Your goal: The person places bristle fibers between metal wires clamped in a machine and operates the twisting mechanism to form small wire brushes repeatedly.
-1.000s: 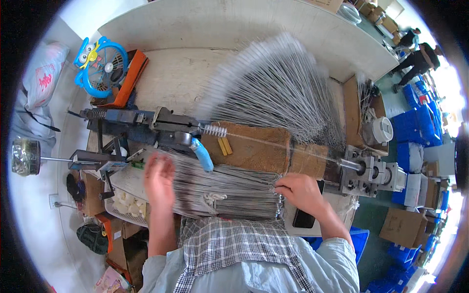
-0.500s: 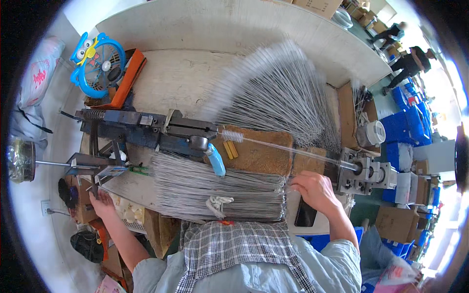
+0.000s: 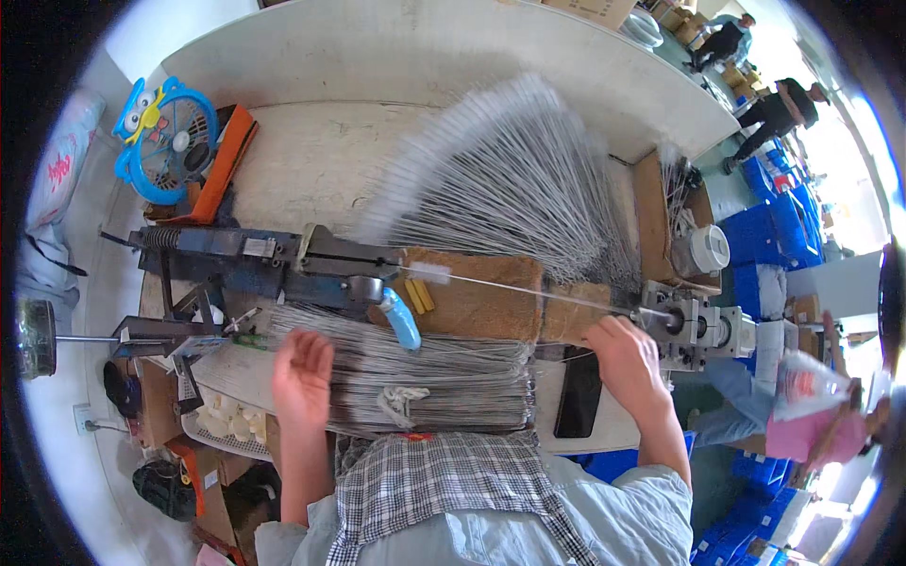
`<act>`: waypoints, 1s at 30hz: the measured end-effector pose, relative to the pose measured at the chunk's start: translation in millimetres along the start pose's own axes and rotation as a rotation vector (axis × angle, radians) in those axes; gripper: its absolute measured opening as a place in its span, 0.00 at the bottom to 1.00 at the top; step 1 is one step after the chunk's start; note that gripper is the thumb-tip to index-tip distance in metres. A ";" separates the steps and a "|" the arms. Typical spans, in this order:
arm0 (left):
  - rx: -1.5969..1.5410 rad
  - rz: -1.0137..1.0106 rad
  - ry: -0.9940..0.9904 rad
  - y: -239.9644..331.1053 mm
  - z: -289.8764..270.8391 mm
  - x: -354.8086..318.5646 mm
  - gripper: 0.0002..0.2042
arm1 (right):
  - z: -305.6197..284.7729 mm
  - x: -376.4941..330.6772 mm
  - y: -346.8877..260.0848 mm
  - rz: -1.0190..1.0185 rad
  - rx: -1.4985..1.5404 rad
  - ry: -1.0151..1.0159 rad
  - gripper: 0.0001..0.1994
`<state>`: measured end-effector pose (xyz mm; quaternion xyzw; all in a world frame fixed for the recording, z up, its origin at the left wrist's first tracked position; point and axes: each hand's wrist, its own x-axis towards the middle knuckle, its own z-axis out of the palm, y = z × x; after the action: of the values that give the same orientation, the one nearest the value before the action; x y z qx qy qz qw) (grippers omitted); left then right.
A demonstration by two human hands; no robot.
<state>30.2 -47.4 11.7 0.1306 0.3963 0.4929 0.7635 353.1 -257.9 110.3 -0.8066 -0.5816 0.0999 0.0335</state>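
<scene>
Nearest is the person's checked apron over a pale shirt, with both forearms reaching up to the workbench [image 3: 311,179]. The left hand [image 3: 302,375] lies with fingers spread and loose on the near bundle of straight wires [image 3: 425,382], gripping nothing; the bundle lies flat along the near edge of the bench, tied at its middle with a pale cord. The right hand [image 3: 626,357] is curled, knuckles up, just left of the small grey clamp head [image 3: 694,325] at the right end of the bench; whether it pinches the thin wire there cannot be told. A black phone [image 3: 578,391] lies beside that wrist.

Past the bundle runs a long blue machine [image 3: 245,259] with a blue-handled lever [image 3: 403,321], and a single wire with a white bristled tip [image 3: 528,288] stretches from it over a brown board [image 3: 481,297] to the clamp head. Farther back, a fan of finished white-tipped wire brushes [image 3: 500,179] spreads over the pale benchtop. At the far left stands a blue desk fan [image 3: 165,137] by an orange box.

To the right are stacked blue crates [image 3: 779,184] on the floor; two people stand at the far right.
</scene>
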 end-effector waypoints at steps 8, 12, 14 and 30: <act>0.442 -0.294 -0.242 -69.9 110.7 -29.7 0.09 | -0.6 15.9 14.8 -0.139 0.002 0.402 0.11; -0.519 -0.811 -0.352 26.5 140.4 -38.5 0.17 | 2.9 27.7 33.4 -0.147 0.144 0.206 0.11; -0.289 -0.712 -0.400 38.7 121.1 -31.2 0.17 | 7.2 49.0 37.9 -0.135 0.151 0.254 0.08; 0.275 -1.051 -0.655 -93.9 115.2 -29.1 0.20 | -45.8 47.5 82.4 0.275 0.782 0.293 0.05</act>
<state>169.9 -95.4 45.2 0.1598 0.2129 -0.0687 0.9615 453.4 -236.6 135.3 -0.8088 -0.3765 0.2006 0.4048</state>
